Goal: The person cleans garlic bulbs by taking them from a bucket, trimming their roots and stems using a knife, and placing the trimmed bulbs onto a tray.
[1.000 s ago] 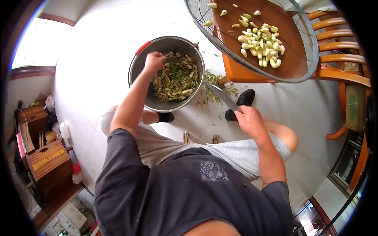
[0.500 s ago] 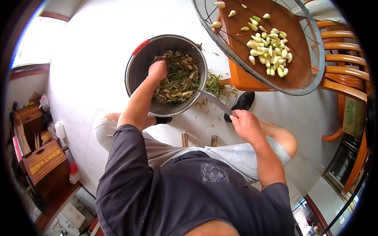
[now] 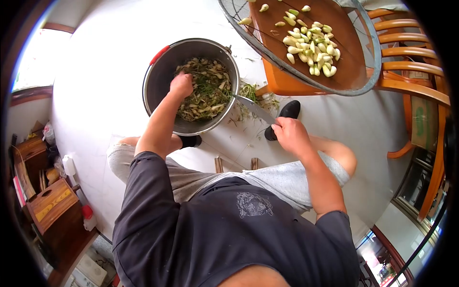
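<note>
A metal pot with a red grip on its rim holds a heap of small bulbs with green and dry stalks. My left hand reaches down into the pot at the heap; its fingertips are hidden, and I cannot make out what they hold. My right hand is closed round a knife, whose blade points up and left to the pot's rim. Beyond it, a round mesh tray carries many pale peeled bulbs.
The tray rests on an orange wooden chair. Green trimmings lie on the floor right of the pot, near a black shoe. A wooden cabinet is at the left.
The whole view has shifted, so the pot and tray appear a little further left and higher. My left hand is still in the pot and my right hand still holds the knife.
</note>
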The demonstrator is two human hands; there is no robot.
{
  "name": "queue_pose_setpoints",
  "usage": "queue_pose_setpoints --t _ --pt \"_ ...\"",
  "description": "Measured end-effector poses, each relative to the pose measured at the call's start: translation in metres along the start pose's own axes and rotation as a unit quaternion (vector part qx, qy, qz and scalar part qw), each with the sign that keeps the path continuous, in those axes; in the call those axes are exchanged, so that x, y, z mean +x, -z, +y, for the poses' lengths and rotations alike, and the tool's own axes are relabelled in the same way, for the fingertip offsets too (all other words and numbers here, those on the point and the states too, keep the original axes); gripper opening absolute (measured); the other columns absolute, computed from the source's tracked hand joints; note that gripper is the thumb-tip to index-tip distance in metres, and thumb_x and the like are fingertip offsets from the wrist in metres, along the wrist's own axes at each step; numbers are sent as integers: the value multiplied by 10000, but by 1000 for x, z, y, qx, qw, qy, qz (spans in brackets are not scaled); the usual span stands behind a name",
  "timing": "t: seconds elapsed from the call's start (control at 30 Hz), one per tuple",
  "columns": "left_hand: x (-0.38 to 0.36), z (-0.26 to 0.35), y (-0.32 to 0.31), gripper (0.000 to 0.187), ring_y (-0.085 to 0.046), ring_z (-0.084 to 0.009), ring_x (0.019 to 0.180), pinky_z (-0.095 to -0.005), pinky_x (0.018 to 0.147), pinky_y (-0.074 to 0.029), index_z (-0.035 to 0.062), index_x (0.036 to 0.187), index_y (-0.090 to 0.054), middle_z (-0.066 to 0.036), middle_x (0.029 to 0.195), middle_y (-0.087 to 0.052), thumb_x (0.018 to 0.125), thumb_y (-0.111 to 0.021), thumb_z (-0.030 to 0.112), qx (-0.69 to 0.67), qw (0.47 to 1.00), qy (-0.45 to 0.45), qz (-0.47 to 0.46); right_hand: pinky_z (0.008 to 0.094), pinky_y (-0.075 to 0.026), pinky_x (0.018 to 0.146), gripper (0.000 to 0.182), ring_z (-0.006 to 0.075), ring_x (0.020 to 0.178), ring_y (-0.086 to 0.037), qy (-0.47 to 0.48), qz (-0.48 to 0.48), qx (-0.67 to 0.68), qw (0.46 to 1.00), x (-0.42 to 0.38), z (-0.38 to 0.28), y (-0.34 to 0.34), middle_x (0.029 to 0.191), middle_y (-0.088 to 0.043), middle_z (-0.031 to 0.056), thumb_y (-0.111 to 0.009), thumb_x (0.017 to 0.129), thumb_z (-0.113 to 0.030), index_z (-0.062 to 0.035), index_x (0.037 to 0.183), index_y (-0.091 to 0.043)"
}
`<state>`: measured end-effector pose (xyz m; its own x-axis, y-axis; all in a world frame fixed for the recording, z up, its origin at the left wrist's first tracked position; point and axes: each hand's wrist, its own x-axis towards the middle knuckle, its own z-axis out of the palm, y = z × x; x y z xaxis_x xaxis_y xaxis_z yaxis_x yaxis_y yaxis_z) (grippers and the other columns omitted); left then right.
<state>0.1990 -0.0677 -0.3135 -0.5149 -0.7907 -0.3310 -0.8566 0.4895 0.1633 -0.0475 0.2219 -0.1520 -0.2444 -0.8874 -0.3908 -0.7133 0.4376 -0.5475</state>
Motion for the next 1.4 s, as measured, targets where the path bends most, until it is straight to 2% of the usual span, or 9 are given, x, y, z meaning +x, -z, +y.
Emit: queue_pose_setpoints --t 0.07,0.13,0.2,0.27,0.43,0.53,0.73,1.2,1.4 --pt "-10 1 9 226 -552 -345 995 -433 845 -468 52 914 -672 -187 1015 -567 752 -612 197 -30 995 -29 90 479 -460 707 195 399 786 -590 2 6 18 1000 -1 -1 3 775 -612 226 -550 843 -185 0 800 -596" --pt "-13 -3 20 223 -604 -271 850 -377 735 -492 41 896 -669 -140 890 -610 782 -628 229 -46 971 -94 214 476 -460 701 197 400 786 -589 5 14 18 1000 -5 -3 4 777 -611 225 -550 843 -187 0 795 -592" --pt "-26 6 46 214 -587 -197 722 -316 658 -481 29 865 -661 -84 795 -623 808 -642 234 -266 948 -32 174 465 -456 673 199 403 758 -581 20 34 29 999 -5 -7 4 759 -603 224 -559 839 -184 4 782 -585" --pt "-57 36 83 191 -508 -71 561 -209 551 -425 16 849 -650 3 688 -624 853 -648 206 -461 871 -3 171 445 -447 621 204 408 703 -567 40 62 47 996 -7 -9 3 724 -588 225 -578 831 -179 14 762 -576" --pt "-96 58 97 144 -517 -61 591 -200 540 -414 -10 942 -621 -41 746 -635 898 -603 126 -707 704 -52 43 451 -458 677 183 393 769 -586 53 62 94 992 -11 -14 6 781 -615 210 -561 839 -187 -16 862 -621" --pt "-122 82 95 163 -521 -71 605 -202 552 -427 -16 968 -613 -51 765 -632 906 -598 135 -746 665 -30 -2 430 -462 668 180 376 760 -594 84 111 129 982 -16 -21 8 793 -620 193 -576 838 -169 -24 923 -640" --pt "-148 127 64 135 -547 -71 631 -204 575 -435 0 959 -617 -36 780 -640 857 -650 83 -757 647 -65 -64 378 -477 642 173 324 716 -602 188 220 146 946 -21 -24 3 788 -623 148 -610 819 -109 -35 967 -659" --pt "-154 168 54 100 -596 -137 672 -238 581 -460 -1 918 -560 -70 812 -633 839 -621 -6 -807 581 -22 -102 380 -490 637 213 299 731 -599 223 236 67 943 -29 -3 -5 780 -602 112 -622 778 -95 -69 988 -650" --pt "-158 172 50 92 -618 -175 814 -271 683 -509 31 953 -582 -76 927 -634 863 -563 40 -883 453 21 -119 367 -474 611 221 284 688 -581 250 272 -8 929 -32 -7 -5 742 -578 106 -651 777 -62 -47 997 -634"
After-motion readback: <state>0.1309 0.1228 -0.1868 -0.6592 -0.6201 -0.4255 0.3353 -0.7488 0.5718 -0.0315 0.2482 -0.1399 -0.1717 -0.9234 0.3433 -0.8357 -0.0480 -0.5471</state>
